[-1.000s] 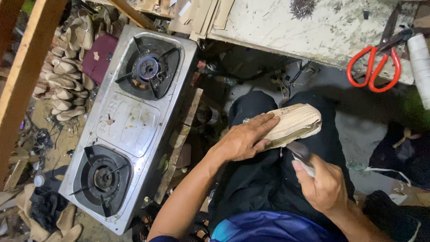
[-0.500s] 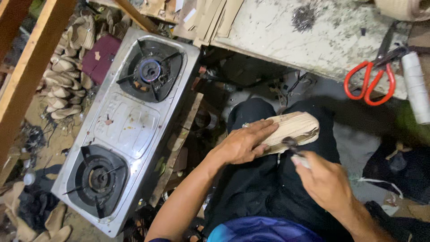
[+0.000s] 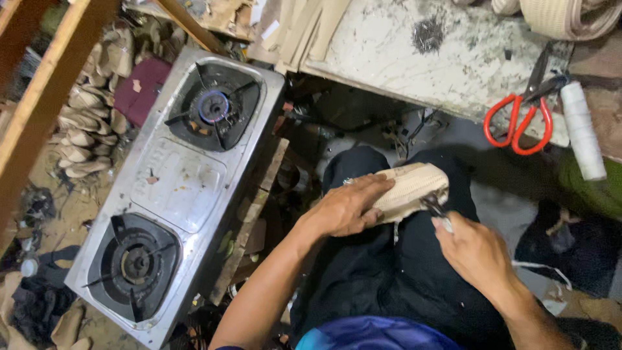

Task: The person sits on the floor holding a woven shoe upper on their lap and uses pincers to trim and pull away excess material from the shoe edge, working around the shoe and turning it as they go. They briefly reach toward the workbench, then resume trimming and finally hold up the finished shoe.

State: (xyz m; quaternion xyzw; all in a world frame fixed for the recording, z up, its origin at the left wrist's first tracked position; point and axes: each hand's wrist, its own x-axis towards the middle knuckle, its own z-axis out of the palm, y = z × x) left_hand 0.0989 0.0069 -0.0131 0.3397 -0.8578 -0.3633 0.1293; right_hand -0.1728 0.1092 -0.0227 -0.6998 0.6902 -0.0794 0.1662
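Note:
A beige woven shoe piece (image 3: 414, 188) rests on my lap, over black trousers. My left hand (image 3: 346, 207) presses down on its left half and holds it in place. My right hand (image 3: 476, 253) grips a small metal tool (image 3: 435, 209) whose tip touches the piece's lower right edge; most of the tool is hidden in my fist.
A steel two-burner gas stove (image 3: 178, 188) stands to my left, its far burner lit blue. Red-handled scissors (image 3: 521, 113) and a white thread spool (image 3: 581, 133) lie on a stained white worktop (image 3: 421, 65). Several tan shoe pieces (image 3: 87, 129) are piled at far left beside wooden beams (image 3: 45, 110).
The view has shifted slightly. My right hand has moved up so the tool tip now meets the woven piece's edge. My left hand keeps its hold.

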